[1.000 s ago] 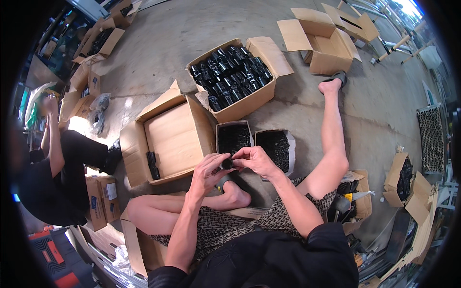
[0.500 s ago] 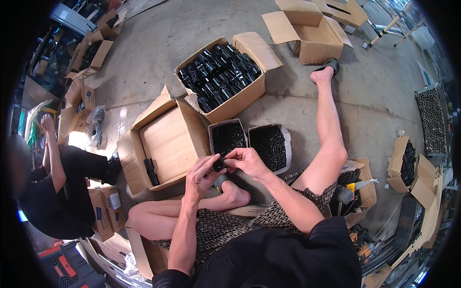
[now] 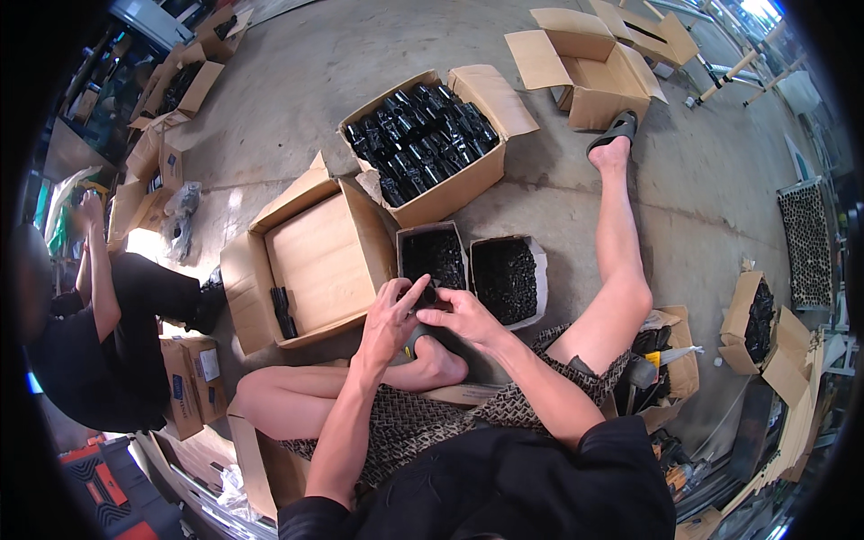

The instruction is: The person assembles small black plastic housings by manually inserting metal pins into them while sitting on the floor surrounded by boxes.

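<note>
Left hand (image 3: 389, 317): fingers clamped on black part (image 3: 427, 298), left of the small black pieces (image 3: 504, 281) | right hand (image 3: 463, 319): fingers against it, clamping hidden, cannot tell | risk: a loosened grip could drop it among those pieces | writing: pale label (image 3: 209, 364) on left carton (image 3: 185, 398), too small to read

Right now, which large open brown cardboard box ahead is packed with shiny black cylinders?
The middle box; the left box and upper right box look mostly bare.
</note>
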`<action>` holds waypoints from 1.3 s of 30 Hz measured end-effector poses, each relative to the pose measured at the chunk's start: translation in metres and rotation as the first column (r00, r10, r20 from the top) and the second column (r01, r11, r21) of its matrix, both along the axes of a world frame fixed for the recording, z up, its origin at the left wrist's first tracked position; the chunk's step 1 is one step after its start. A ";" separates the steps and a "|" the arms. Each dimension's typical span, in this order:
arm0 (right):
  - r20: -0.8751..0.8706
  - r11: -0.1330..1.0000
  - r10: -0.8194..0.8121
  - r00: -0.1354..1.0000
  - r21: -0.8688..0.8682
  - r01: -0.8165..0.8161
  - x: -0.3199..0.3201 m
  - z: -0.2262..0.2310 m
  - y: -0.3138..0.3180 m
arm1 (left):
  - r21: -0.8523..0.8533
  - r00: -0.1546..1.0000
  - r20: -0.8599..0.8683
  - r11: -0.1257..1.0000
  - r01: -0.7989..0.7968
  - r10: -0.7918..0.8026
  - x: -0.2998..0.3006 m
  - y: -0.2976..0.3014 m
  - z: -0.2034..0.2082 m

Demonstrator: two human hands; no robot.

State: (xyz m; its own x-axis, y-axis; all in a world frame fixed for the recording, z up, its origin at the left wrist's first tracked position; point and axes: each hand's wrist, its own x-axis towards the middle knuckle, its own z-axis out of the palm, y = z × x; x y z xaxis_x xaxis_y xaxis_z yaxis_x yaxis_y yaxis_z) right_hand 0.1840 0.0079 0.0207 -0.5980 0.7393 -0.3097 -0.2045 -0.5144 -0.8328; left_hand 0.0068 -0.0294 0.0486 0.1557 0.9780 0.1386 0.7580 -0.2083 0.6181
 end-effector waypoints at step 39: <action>0.993 0.852 -0.052 0.105 0.099 -0.514 0.098 -0.128 0.029 | -0.528 0.701 0.531 0.833 -0.167 0.477 -0.001 0.005 -0.051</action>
State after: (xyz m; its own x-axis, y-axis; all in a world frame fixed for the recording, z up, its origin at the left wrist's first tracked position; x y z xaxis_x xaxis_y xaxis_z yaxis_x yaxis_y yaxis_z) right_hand 0.2821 0.0372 -0.1074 -0.1787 0.8223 -0.5402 0.9520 0.0057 -0.3062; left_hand 0.0062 -0.0244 -0.0021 -0.1504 0.9278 -0.3413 0.1370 0.3615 0.9223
